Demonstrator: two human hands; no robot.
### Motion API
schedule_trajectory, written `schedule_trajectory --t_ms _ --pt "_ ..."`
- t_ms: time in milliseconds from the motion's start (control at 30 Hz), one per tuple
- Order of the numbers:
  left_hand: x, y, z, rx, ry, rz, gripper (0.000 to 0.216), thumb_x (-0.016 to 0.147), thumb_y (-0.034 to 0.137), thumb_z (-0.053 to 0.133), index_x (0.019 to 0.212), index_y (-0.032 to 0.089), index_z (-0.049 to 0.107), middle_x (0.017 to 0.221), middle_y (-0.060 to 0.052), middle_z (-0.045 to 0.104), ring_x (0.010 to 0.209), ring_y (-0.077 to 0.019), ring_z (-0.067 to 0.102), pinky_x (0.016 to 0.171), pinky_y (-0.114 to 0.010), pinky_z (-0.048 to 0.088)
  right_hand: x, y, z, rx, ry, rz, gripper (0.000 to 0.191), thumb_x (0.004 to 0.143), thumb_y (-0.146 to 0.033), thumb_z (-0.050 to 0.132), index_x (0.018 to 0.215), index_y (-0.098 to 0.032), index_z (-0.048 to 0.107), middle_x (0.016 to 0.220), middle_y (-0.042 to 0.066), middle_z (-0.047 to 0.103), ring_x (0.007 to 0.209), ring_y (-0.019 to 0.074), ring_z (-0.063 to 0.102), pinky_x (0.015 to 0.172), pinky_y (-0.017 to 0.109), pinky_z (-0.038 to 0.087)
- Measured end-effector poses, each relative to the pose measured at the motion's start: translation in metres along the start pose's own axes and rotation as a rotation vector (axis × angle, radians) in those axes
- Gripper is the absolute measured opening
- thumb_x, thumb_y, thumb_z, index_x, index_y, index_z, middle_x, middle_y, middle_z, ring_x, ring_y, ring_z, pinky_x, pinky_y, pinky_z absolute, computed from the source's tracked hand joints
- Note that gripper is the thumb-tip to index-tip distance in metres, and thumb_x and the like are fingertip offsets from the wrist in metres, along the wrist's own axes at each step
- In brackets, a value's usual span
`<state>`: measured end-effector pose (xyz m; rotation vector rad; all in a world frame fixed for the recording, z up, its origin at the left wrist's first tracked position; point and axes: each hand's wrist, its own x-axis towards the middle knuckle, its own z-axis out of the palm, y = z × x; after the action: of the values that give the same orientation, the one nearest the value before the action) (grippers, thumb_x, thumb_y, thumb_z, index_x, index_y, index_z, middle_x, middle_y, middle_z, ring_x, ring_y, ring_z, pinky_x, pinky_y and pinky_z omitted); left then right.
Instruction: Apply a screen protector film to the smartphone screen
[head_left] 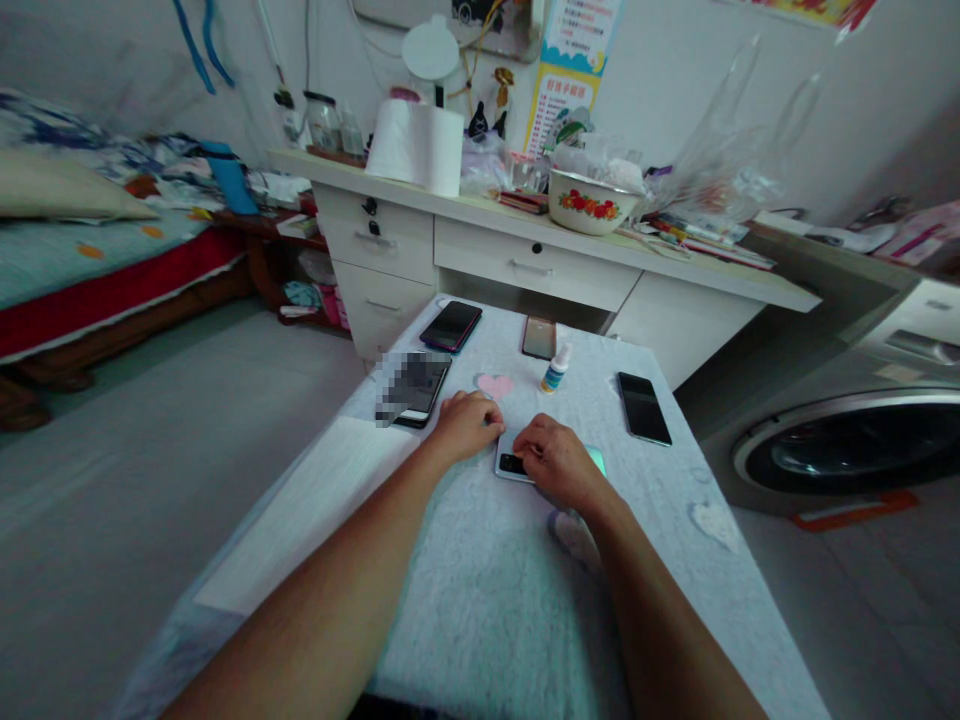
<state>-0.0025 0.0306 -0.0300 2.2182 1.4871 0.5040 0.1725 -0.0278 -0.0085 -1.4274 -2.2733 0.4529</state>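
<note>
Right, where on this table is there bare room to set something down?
Bare cloth lies between the forearms, this side of the pale phone, and outside the right forearm, nearer than the black phone. A smaller gap separates that phone from the bottle. It's crowded mid-table: the right hand is on the pale phone, the left hand beside another phone.

Left hand, right hand curled

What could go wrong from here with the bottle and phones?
The small bottle stands just beyond the right hand, so a forward reach might knock it over. The dark phone at far right lies near the edge of the table and could be nudged off.
</note>
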Motion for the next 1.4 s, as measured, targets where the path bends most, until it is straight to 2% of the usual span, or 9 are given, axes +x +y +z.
schedule_trajectory --t_ms 300,667,967,1167,1400 --pt "-0.001 0.004 -0.003 0.006 -0.013 -0.022 0.017 0.079 0.033 0.058 0.081 0.025 0.073 0.099 -0.002 0.069 0.101 -0.0235 0.055 0.087 -0.036 0.039 0.002 -0.003 0.009 0.018 0.058 0.003 0.022 0.086 -0.005 0.052 0.090 -0.014 0.071 0.088 0.005 0.057 0.079 0.0124 0.056 0.077 0.024 0.043" --pt "-0.001 0.001 0.000 0.024 -0.007 -0.005 0.020 0.081 0.033 0.055 0.083 0.025 0.073 0.103 -0.003 0.069 0.104 -0.0255 0.056 0.088 -0.038 0.040 0.012 -0.005 0.017 -0.143 0.148 0.141 0.021 0.091 -0.013 0.052 0.094 -0.016 0.073 0.090 0.006 0.059 0.082 0.0148 0.058 0.079 0.025 0.044" --pt "0.001 0.000 0.001 0.026 -0.005 0.006 0.020 0.081 0.034 0.055 0.083 0.026 0.073 0.101 -0.003 0.070 0.103 -0.0247 0.056 0.087 -0.037 0.040 0.009 -0.011 0.018 -0.074 0.103 0.038 0.025 0.091 -0.009 0.050 0.098 -0.016 0.072 0.089 0.006 0.058 0.082 0.0136 0.057 0.078 0.024 0.044" --pt "-0.001 0.003 -0.003 0.031 -0.015 -0.013 0.020 0.079 0.033 0.055 0.082 0.025 0.073 0.101 -0.003 0.070 0.103 -0.0250 0.056 0.088 -0.037 0.040 0.005 -0.014 0.015 -0.034 0.040 -0.013 0.023 0.089 -0.008 0.050 0.089 -0.015 0.072 0.088 0.005 0.057 0.078 0.0118 0.055 0.075 0.024 0.043" --pt "-0.002 0.006 -0.004 0.031 -0.022 -0.021 0.019 0.078 0.030 0.055 0.082 0.025 0.073 0.101 -0.003 0.070 0.103 -0.0242 0.056 0.088 -0.036 0.040 0.002 -0.019 0.009 -0.020 -0.011 -0.051 0.024 0.087 -0.004 0.050 0.087 -0.015 0.072 0.089 0.004 0.057 0.079 0.0117 0.055 0.077 0.024 0.043"
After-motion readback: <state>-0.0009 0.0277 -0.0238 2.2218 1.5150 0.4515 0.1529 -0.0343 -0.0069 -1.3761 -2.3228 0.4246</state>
